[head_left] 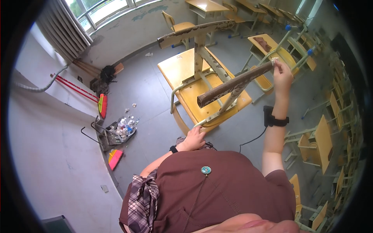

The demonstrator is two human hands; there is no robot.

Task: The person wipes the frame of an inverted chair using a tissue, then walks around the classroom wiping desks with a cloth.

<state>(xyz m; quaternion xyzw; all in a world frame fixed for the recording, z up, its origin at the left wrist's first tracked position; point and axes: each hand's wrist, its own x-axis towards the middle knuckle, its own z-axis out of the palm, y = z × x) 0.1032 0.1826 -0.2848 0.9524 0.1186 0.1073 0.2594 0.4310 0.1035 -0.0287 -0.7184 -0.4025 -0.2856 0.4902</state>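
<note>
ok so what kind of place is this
Probably a classroom: there are many similar wooden-topped desks and chairs, more of them crowding the right side of the view, plus an upturned chair in front.

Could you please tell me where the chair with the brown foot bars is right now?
Upper centre in the head view, the chair stands upside down on a yellow desk, with the right hand at the end of one bar.
</note>
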